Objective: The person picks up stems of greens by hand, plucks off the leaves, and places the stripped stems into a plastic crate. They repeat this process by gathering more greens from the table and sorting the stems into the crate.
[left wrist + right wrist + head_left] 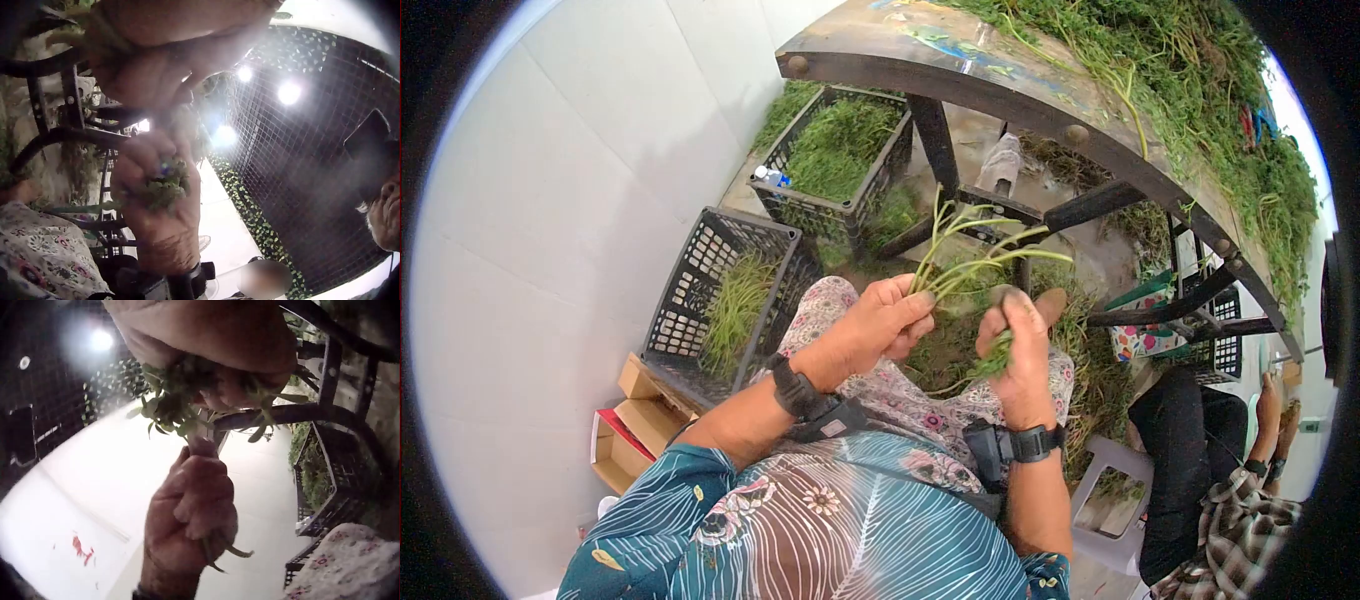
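Note:
In the head view my left hand [885,325] pinches a small bunch of pale green stems [970,262] that fan out up and to the right. Beside it, my right hand [1018,345] has its fingers curled round leafy greens [997,357]. The left wrist view shows the right hand [159,194] with the leaves [165,187] inside its curled fingers. Stem ends stick out below the left hand [194,506] in the right wrist view, and leaves [172,406] hang beneath the right hand [212,337] there.
A black crate [798,240] of stems and another crate [846,208] of leafy greens stand at left. The metal-edged table [850,62] carries heaped greens [1200,90]. Cut greens litter the floor under its frame. Another person [1195,430] sits at right, near a plastic stool [1135,465].

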